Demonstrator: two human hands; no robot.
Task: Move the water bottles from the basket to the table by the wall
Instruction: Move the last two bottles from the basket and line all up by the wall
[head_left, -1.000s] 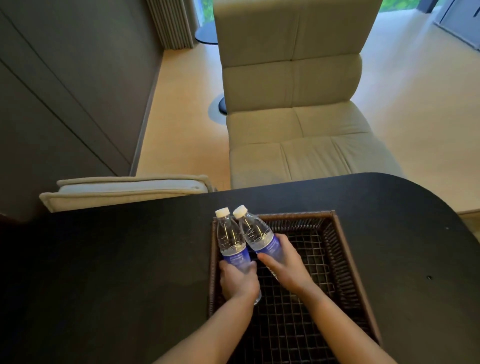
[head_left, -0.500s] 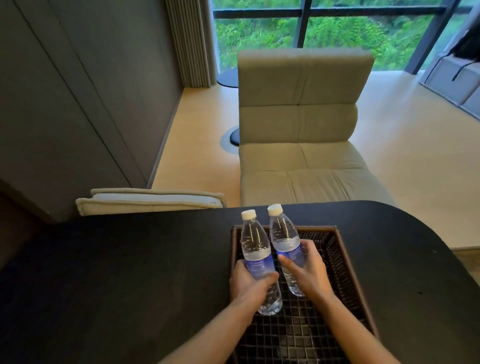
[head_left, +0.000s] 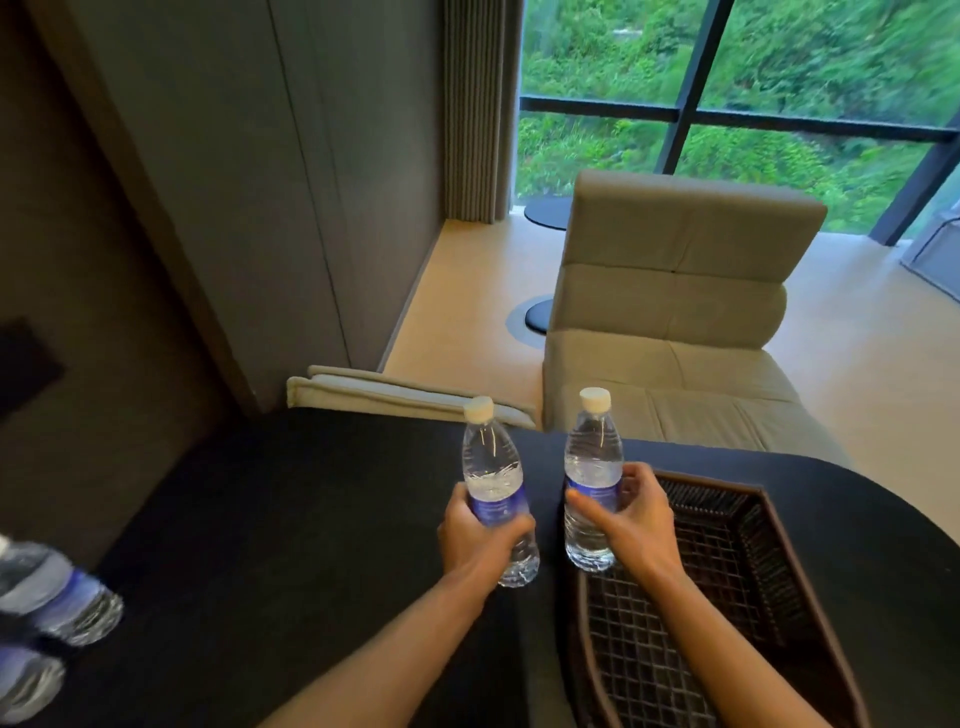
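I hold two clear water bottles with white caps and blue labels, both upright above the black table (head_left: 291, 519). My left hand (head_left: 480, 535) is closed around the left bottle (head_left: 491, 467), left of the basket. My right hand (head_left: 631, 519) grips the right bottle (head_left: 592, 457) over the basket's near-left corner. The dark brown wicker basket (head_left: 769, 587) with a wire-grid floor sits on the table at the right; what shows of it holds nothing. Two more bottles (head_left: 57, 597) lie blurred at the far left edge of the view.
A beige lounge chair (head_left: 675, 322) stands beyond the table, with a folded beige cushion (head_left: 395, 395) to its left. A grey panelled wall (head_left: 234, 182) runs along the left. A large window is at the back.
Both bottles have risen out of the basket and moved apart, the left one now past the basket's left rim. The view has swung left, showing bottles at the far left.
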